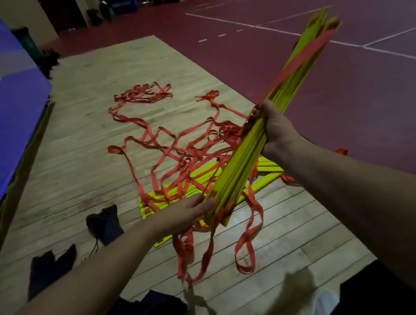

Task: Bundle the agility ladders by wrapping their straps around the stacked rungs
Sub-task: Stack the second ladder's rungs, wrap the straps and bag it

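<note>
A stack of yellow rungs is held in the air, tilted, its far end raised up to the right and its near end lowered to the left. The stack's middle is gripped by the right hand, with fingers curled round it and the forearm stretched forward from the lower right. The left hand is reached in from the lower left, fingers held out nearly straight, tips laid against the stack's lower end. Red straps are seen hanging in loops from that end and are spread tangled over the wooden floor, where more yellow rungs are lying beneath the stack. Dark cloth pieces are left nearby
</note>
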Tool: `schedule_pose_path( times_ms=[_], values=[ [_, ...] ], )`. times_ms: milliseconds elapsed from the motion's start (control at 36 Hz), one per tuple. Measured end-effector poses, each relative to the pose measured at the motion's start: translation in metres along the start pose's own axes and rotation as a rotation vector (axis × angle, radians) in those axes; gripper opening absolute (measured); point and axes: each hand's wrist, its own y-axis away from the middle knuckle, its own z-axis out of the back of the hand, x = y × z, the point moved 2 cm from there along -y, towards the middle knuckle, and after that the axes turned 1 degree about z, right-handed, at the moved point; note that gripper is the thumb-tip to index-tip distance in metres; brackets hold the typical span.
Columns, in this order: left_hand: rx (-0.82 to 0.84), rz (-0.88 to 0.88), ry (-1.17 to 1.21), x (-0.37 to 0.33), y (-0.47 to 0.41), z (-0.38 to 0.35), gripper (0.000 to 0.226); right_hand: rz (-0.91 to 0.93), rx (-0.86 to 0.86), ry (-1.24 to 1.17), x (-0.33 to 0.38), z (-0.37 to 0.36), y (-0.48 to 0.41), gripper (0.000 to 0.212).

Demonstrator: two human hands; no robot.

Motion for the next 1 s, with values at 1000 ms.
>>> schedule_pose_path(
  times_ms=[1000],
  values=[
    [-0.325, -0.172, -0.113, -0.058, 0.021, 0.007, 0.104, -0.096, 0.187, 0.011, -0.028, -0.041, 0.037, 0.020]
  ],
)
